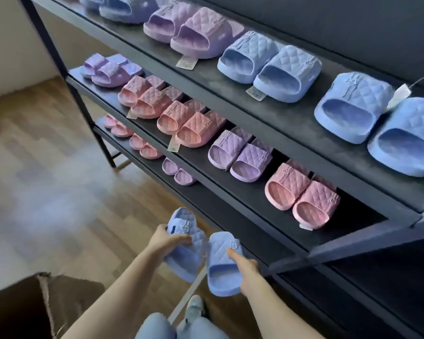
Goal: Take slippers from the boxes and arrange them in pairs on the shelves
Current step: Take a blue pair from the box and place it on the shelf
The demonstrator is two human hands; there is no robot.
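Both hands are held out in front of the black shelf rack (291, 121), low down, level with its bottom tier. The left hand (165, 241) grips one blue quilted slipper (185, 261), fingers curled over its strap. The right hand (247, 267) holds the matching blue slipper (220, 274) from the side, a finger lying along the strap. The two slippers nearly touch. Blue, lilac and pink pairs fill the rack's upper tiers. An open cardboard box (22, 307) stands on the wood floor, left of the rack.
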